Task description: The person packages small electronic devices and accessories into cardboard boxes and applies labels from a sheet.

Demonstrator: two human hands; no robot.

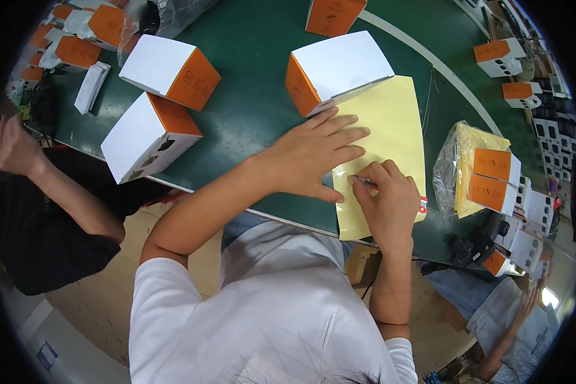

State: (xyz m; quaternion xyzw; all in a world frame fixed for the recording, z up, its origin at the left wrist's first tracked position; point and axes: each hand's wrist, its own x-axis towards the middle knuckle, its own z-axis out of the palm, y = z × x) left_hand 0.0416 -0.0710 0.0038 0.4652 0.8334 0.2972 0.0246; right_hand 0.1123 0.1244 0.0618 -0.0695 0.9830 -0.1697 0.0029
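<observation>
A large pale yellow sheet (390, 128) lies over the green table in front of me. My left hand (313, 157) rests on its left edge with the fingers spread flat, holding nothing. Lower on the sheet, my right hand (388, 201) is closed in a pinch on a thin, dark and silver pen-like tool (367, 182); most of it is hidden by the fingers. A small red and white piece (422, 205) shows beside the right hand, at the sheet's right edge. Just beyond my left fingertips, a white and orange box (339, 67) covers part of the sheet.
Two more white and orange boxes (153, 137) stand to the left, near a stack of white papers (92, 88). At right lie yellow sheets in clear plastic (457, 169) and several small boxes (493, 179). One person (57, 211) sits at left, another (512, 320) at lower right.
</observation>
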